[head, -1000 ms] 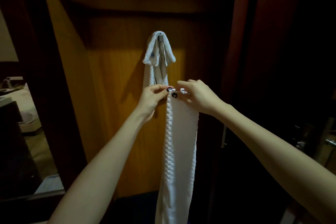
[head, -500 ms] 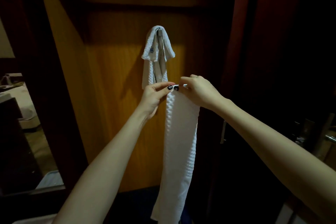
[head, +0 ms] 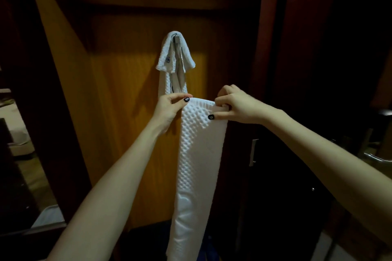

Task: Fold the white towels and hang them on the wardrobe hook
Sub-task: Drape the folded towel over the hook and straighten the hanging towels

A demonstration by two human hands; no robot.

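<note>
A long white waffle towel point(head: 197, 161), folded into a narrow strip, hangs straight down from my two hands. My left hand point(head: 169, 108) pinches its top left corner. My right hand point(head: 235, 105) grips the top right corner, thumb on the front of the cloth. Above them another white towel point(head: 175, 55) is draped over the wardrobe hook point(head: 176, 37) on the wooden panel, its ends hanging down behind my left hand.
The orange-brown wardrobe panel point(head: 118, 112) fills the middle. A dark door with a metal handle point(head: 253, 151) stands at the right, and a lever handle point(head: 376, 157) at the far right. A dim room opens at the left.
My hands have moved apart along the towel's top edge, so the top now spreads wider. The view has shifted slightly; the hung towel stays on the hook.
</note>
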